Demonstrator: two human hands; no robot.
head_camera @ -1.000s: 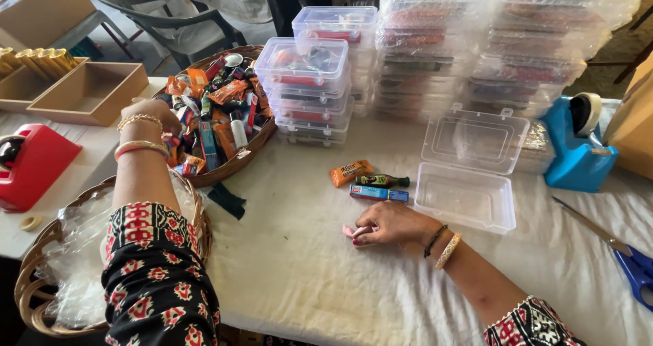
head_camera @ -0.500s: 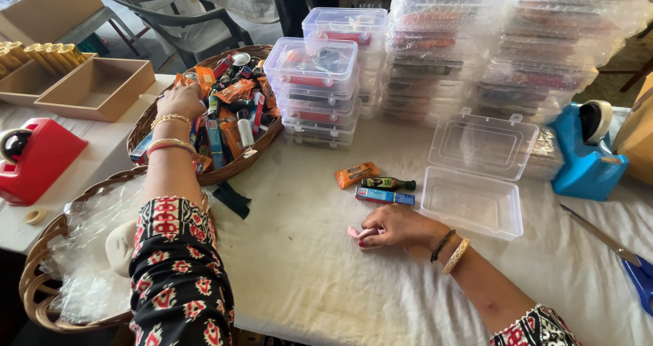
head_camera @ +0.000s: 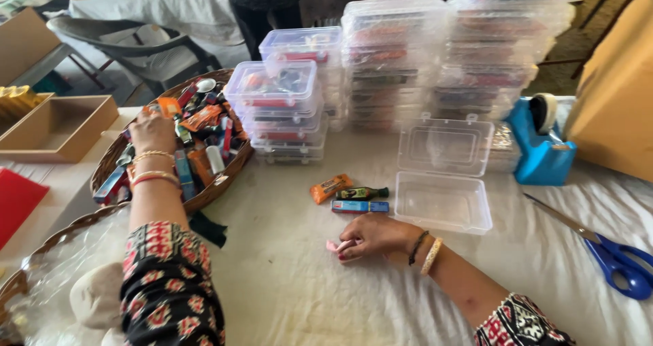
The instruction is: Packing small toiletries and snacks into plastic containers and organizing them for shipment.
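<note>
At ten o'clock from the middle of the head view, a round wicker basket (head_camera: 224, 176) sits on the white tablecloth (head_camera: 292, 278), heaped with small wrapped sweets, tubes and packets in orange, red, blue and white. The left hand (head_camera: 151, 130) lies palm-down in that heap, fingers spread over the packets; whether it grips one cannot be told. A second wicker basket (head_camera: 41, 244) at eight o'clock holds crumpled clear plastic wrap.

Right of centre, at three o'clock from the middle, an open clear plastic box (head_camera: 442, 202) stands empty, its hinged lid (head_camera: 445, 145) laid back behind it. Just beside the box at its nine o'clock lie three loose items: an orange wrapped bar (head_camera: 330, 187), a small dark bottle (head_camera: 362, 193) and a blue and red packet (head_camera: 360, 206).

At six o'clock from those items the right hand (head_camera: 374, 236) rests on the cloth, fingers curled together over a small pink item (head_camera: 333, 246) peeping out at the fingertips.

Stacks of closed clear boxes (head_camera: 394, 60) filled with similar assorted goods rise at twelve o'clock, another filled stack (head_camera: 279, 108) touching the first basket's rim. A blue tape dispenser (head_camera: 541, 149) stands at two o'clock, blue-handled scissors (head_camera: 612, 257) at four o'clock. An empty cardboard tray (head_camera: 54, 128) sits at nine o'clock.
</note>
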